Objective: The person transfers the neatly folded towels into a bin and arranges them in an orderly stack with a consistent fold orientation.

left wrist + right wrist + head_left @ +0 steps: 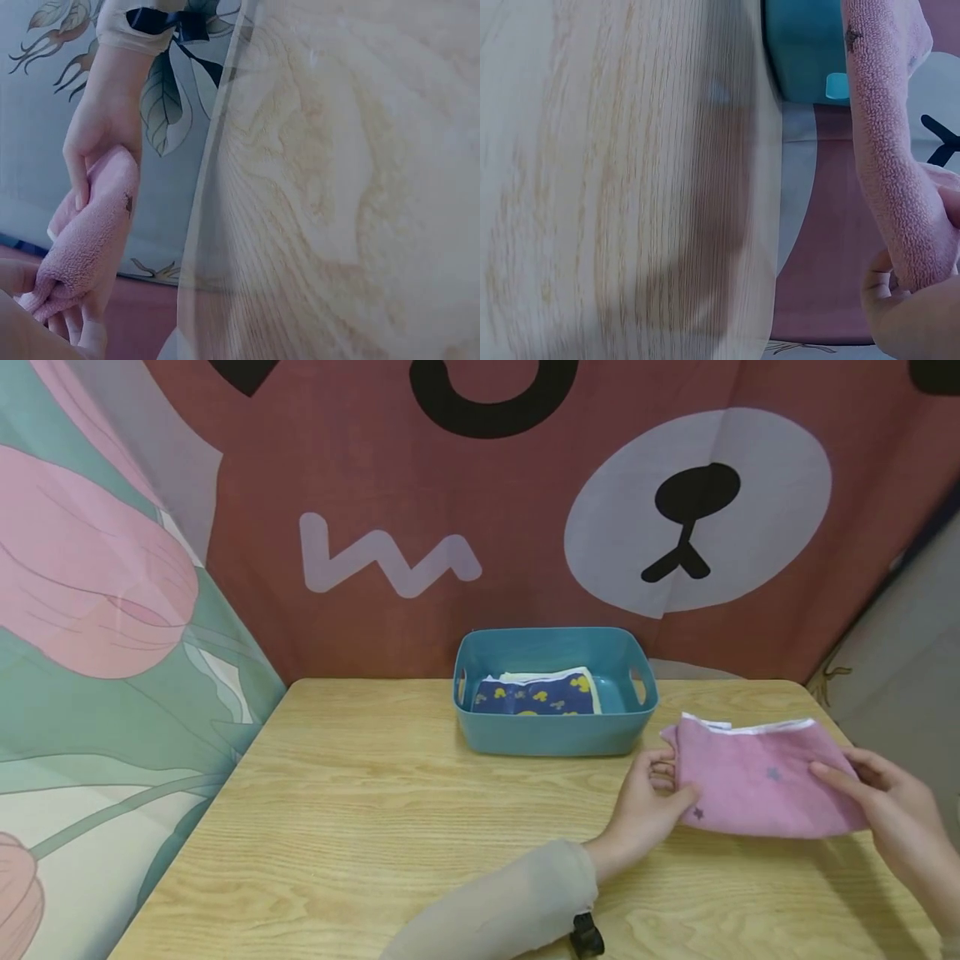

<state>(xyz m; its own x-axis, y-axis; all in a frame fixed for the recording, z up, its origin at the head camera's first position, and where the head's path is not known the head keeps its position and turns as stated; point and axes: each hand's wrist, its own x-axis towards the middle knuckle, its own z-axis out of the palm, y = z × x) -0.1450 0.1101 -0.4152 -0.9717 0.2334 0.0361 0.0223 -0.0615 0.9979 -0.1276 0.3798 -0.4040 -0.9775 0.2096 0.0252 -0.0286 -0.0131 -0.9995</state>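
Observation:
A folded pink towel with small grey stars and a white edge is held up over the right side of the table. My left hand pinches its left end, thumb in front and fingers behind. At the other end my right hand grips it, with the fingers partly hidden behind the cloth. In the right wrist view the towel shows a fluffy, rounded fold. Left of the hands stands a blue-green basket, holding a folded navy cloth with yellow prints and a pale cloth behind it.
The wooden table runs back to a wall hanging with a bear face. A curtain with flowers hangs along the left side. The basket stands near the table's back edge.

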